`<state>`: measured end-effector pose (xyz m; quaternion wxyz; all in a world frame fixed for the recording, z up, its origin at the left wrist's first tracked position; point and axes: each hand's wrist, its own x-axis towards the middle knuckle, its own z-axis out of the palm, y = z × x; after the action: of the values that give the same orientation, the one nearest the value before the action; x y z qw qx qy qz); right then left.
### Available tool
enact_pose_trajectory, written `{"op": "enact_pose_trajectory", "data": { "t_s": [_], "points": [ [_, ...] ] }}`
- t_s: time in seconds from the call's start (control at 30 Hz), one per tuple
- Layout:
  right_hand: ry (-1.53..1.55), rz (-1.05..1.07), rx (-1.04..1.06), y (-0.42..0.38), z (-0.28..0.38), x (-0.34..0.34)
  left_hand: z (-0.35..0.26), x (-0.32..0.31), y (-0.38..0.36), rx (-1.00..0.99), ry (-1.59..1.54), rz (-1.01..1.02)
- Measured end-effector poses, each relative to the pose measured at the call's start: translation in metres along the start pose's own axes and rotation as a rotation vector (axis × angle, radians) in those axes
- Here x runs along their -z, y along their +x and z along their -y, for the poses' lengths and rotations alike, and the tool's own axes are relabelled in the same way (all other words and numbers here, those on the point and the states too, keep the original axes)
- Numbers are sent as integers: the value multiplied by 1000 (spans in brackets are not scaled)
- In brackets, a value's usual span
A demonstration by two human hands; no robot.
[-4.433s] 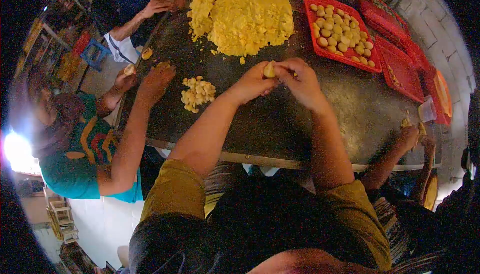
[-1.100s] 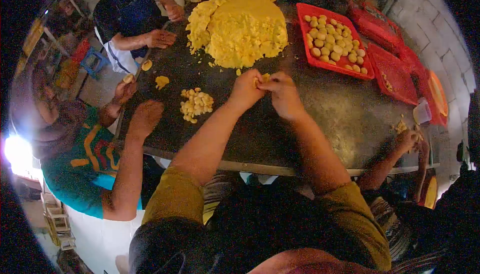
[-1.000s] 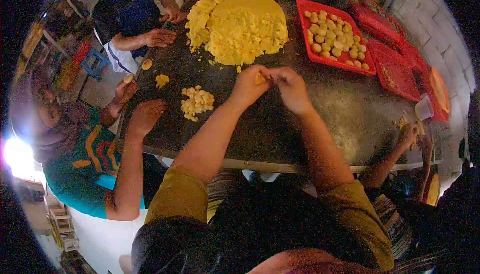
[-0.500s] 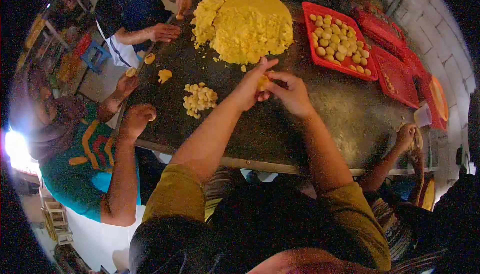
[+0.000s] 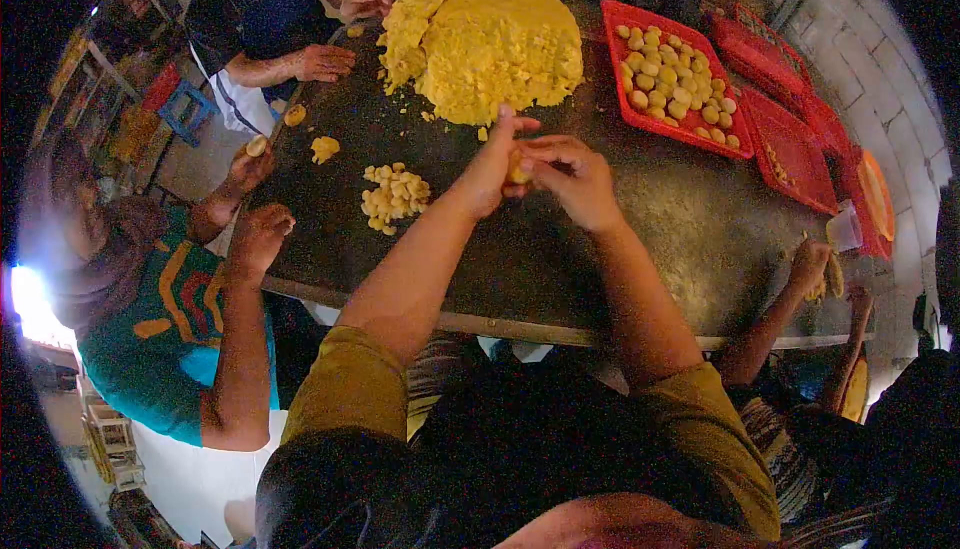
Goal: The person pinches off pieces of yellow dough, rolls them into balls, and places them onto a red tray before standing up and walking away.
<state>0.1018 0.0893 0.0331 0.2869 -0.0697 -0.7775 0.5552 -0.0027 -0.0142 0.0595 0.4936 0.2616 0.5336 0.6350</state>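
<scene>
A small piece of yellow dough (image 5: 517, 171) sits between my two hands above the dark table. My left hand (image 5: 487, 174) cups it against the palm, its fingers pointing away from me. With bent fingertips my right hand (image 5: 577, 185) presses on the dough from the right; part of the piece is hidden behind them. Just beyond my fingers rises a big crumbly mound of yellow dough (image 5: 500, 49). A heap of small pale pieces (image 5: 393, 196) lies to the left of my left forearm.
Round dough balls fill part of a red tray (image 5: 627, 109) at the right, with more red trays (image 5: 790, 149) beside it. Co-workers' hands (image 5: 322, 63) are at the table's left and right edges. A clear cup (image 5: 845, 228) stands at the right. A lump of dough (image 5: 324, 150) lies at left.
My hands stay together on the dough, the right fingers shifting slightly over it. The co-worker at the far left has lowered a hand toward the mound. At right, a co-worker's hands have moved apart.
</scene>
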Motion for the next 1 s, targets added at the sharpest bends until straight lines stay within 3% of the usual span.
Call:
{"op": "enact_pose_trajectory", "data": {
  "t_s": [0.07, 0.17, 0.27, 0.37, 0.4, 0.47, 0.57, 0.67, 0.77, 0.8, 0.87, 1.0],
  "points": [
    [-243, -75, 176, 2, 11, -1, 4, 6, 4, -41, -48, -57],
    [-127, 20, 50, 3, -8, -5, 9, 11, 7, -96, 50, -1],
    [-195, 46, 90, -1, 13, 1, 10, 8, 7, -34, 94, 8],
    [-226, -54, 54, 3, 10, 8, 12, 11, 15, -57, -98, -60],
    [-226, -56, 54, 3, 13, 10, 11, 15, 19, -103, -133, 45],
    [-340, -146, 156, 5, 24, 14, 14, 18, 23, -151, -168, 152],
    [-447, -185, 313, 6, 32, 17, 3, 4, 10, -158, -156, 35],
    [-520, -29, 260, 4, 24, 30, 9, 7, 10, -173, 45, 72],
    [-603, -11, 312, 8, 7, 38, 16, 3, 15, -147, 173, 115],
    [-606, -14, 309, 7, 13, 37, 23, 2, 18, -143, 164, 164],
    [-402, -86, 91, 3, 28, 37, 38, -3, 22, -137, 137, 262],
    [-378, -185, 209, -8, 38, 51, 40, -22, 17, -154, 266, 316]
  ]
}}
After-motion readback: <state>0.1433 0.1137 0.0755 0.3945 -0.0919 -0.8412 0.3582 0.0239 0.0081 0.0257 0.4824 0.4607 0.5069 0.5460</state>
